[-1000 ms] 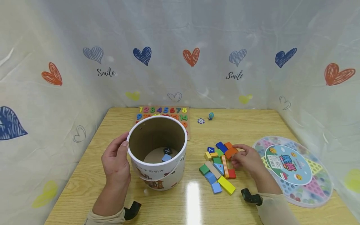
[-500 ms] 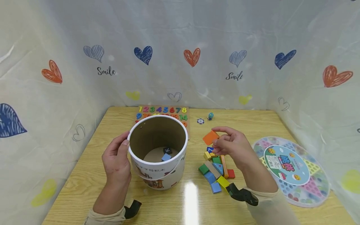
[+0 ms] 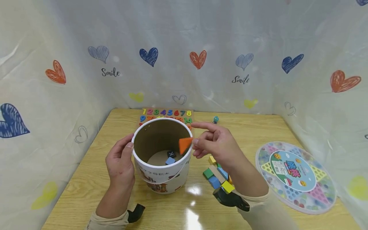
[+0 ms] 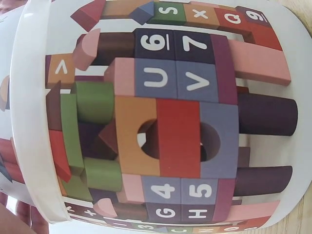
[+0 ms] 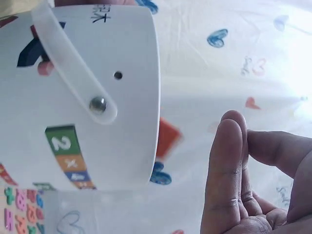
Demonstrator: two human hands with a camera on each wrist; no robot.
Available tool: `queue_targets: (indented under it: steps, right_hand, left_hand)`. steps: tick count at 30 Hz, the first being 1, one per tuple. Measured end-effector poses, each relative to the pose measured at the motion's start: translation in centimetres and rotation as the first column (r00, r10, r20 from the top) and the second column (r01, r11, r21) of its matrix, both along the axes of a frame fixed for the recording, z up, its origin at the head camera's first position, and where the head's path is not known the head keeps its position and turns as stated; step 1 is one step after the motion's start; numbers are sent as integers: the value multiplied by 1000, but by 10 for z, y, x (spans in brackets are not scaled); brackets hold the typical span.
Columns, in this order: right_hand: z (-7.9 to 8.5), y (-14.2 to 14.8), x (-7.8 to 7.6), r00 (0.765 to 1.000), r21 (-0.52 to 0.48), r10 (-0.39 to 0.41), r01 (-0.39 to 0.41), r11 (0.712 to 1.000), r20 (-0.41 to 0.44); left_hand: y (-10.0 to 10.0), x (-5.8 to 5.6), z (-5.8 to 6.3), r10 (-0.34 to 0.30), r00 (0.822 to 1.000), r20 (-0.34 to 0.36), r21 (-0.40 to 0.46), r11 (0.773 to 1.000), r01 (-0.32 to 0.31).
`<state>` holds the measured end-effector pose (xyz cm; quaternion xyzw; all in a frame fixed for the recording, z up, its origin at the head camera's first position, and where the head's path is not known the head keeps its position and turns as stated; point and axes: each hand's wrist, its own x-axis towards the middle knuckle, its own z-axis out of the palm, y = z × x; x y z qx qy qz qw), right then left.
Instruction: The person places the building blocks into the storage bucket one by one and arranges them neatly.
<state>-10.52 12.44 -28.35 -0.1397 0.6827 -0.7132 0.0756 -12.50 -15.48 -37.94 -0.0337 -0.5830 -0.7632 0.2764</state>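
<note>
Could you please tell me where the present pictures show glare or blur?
Head view: bright glare on the table near the bottom edge; left wrist view: the print on the bucket looks fairly sharp; right wrist view: the orange block is blurred, the curtain washed out toward upper right.

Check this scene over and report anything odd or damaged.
One thing stands out: the orange block is in mid-air at the mouth of the bucket, blurred and, in the right wrist view, apart from the right hand, so probably falling. Nothing looks damaged.
</note>
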Motion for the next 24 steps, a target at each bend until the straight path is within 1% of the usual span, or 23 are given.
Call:
queue_targets:
  steps: [5, 7, 9, 11, 13, 16, 17, 21, 24]
  right_hand:
    - [-22, 40, -2, 992, 15, -124, 124, 992, 13]
    - [-34, 59, -3, 983, 31, -183, 182, 983, 33]
    - [-47, 78, -4, 967, 65, -247, 243, 968, 69]
    - [-62, 95, -7, 947, 103, -303, 293, 951, 110]
    - [-79, 110, -11, 924, 143, -347, 327, 934, 157]
    - [-108, 127, -19, 883, 198, -402, 361, 911, 241]
    - [-117, 132, -22, 866, 213, -419, 370, 904, 272]
    - [-153, 149, -35, 814, 257, -457, 385, 886, 358]
    - [-170, 156, -45, 788, 272, -471, 389, 880, 397]
  left_hand:
    - [2, -1, 0, 10, 1000, 15, -7, 1000, -10]
    - [2, 0, 0, 21, 999, 29, -8, 1000, -21]
    - [2, 1, 0, 25, 999, 38, -8, 1000, -25]
    - [1, 1, 0, 28, 999, 42, -11, 1000, -28]
    - [1, 1, 0, 32, 999, 38, -12, 999, -32]
    - [1, 0, 0, 34, 999, 31, -10, 999, -34]
    - [1, 0, 0, 32, 999, 28, -6, 999, -32]
    - [2, 1, 0, 21, 999, 25, 4, 1000, -21]
    - [2, 0, -1, 17, 1000, 17, 8, 1000, -17]
